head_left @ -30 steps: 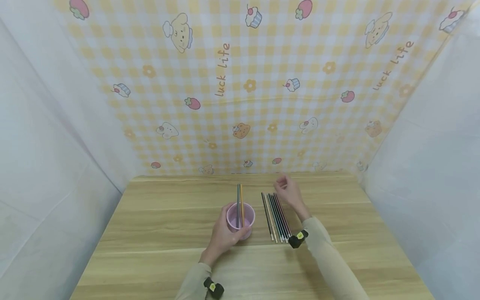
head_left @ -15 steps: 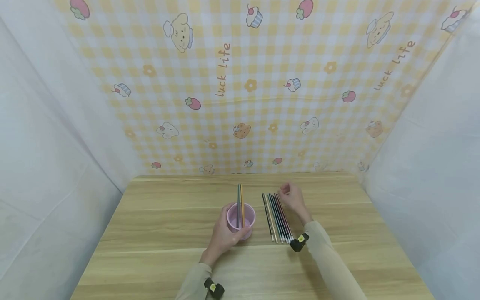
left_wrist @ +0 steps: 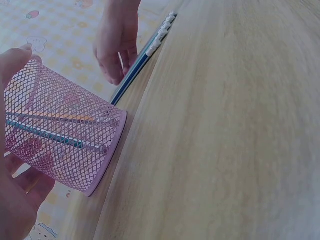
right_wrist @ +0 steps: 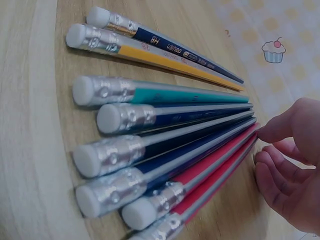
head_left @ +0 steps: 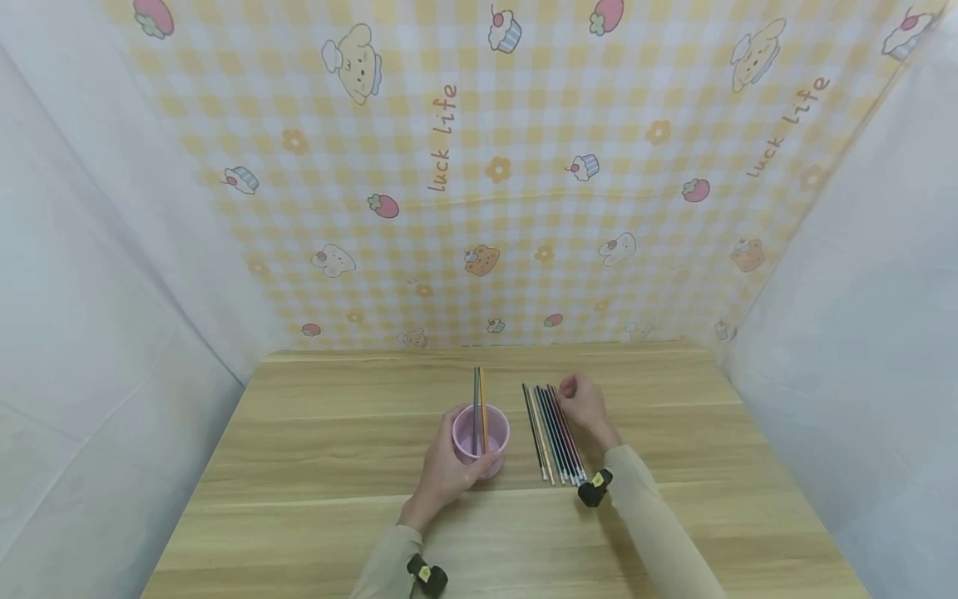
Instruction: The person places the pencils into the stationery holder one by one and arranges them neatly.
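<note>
My left hand (head_left: 445, 470) grips a pink mesh pencil cup (left_wrist: 65, 127), its thumb on the near side of the rim. A few pencils (head_left: 481, 408) stand in the cup, one yellow-orange and one teal. To the right of the cup, my right hand (head_left: 584, 403) is at the far, pointed ends of a row of pencils on the table. Its thumb and curled fingers close around the tip of the outermost red pencil (right_wrist: 215, 177); the contact is partly hidden. Beside it lies another red pencil (right_wrist: 200, 165).
In the row lie several more pencils, among them a teal pencil (right_wrist: 180, 95), a yellow pencil (right_wrist: 160, 59) and a dark blue pencil (right_wrist: 165, 44), white erasers toward me. The wooden table (head_left: 322, 541) ends at a yellow checked cloth (head_left: 419, 274) behind.
My right hand has come down and slightly right from beyond the row to the tips of the red pencils. The left hand and cup have stayed in place.
</note>
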`<state>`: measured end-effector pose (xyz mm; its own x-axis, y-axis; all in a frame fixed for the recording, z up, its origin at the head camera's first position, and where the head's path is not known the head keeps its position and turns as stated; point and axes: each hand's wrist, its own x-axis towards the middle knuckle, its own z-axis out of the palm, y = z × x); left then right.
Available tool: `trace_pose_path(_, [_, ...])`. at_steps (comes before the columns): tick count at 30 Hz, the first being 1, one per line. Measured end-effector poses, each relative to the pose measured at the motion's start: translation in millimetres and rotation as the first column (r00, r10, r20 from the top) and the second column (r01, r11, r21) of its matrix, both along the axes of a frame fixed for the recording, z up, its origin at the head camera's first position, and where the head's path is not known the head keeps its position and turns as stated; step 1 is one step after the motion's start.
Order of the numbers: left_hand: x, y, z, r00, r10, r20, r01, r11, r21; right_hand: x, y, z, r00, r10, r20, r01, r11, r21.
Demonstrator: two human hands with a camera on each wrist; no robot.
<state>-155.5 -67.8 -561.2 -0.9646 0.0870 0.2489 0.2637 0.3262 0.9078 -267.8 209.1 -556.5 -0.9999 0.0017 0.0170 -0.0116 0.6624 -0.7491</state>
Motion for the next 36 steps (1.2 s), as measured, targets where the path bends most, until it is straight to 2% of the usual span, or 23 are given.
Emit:
trace_pose_path(12, [-0.1, -0.5, 0.5, 1.0, -0.001, 0.005, 0.001, 1.0, -0.006, 1.8, -1.5, 0.4, 1.0, -0.009, 0.01, 0.008, 0.994, 0.106])
trace_pose_path(19, [0.5, -0.5, 1.4, 1.0, -0.003, 0.006, 0.003, 1.0, 0.0, 2.5, -2.0, 4.7, 0.999, 0.016, 0.033, -0.022, 0.982, 0.189])
trace_pose_path(29, [-0.2, -0.3, 1.3, 1.0, -0.001, -0.008, 0.001, 1.0, -0.002, 1.8, -1.4, 4.9, 0.998, -0.007, 0.057, -0.006, 0.973, 0.229])
trace_pose_path(36, [0.2, 0.3, 2.4, 1.0, -0.004, -0.005, 0.004, 1.0, -0.004, 0.9, -0.1, 2.8, 0.999, -0.004, 0.052, -0.007, 0.978, 0.211])
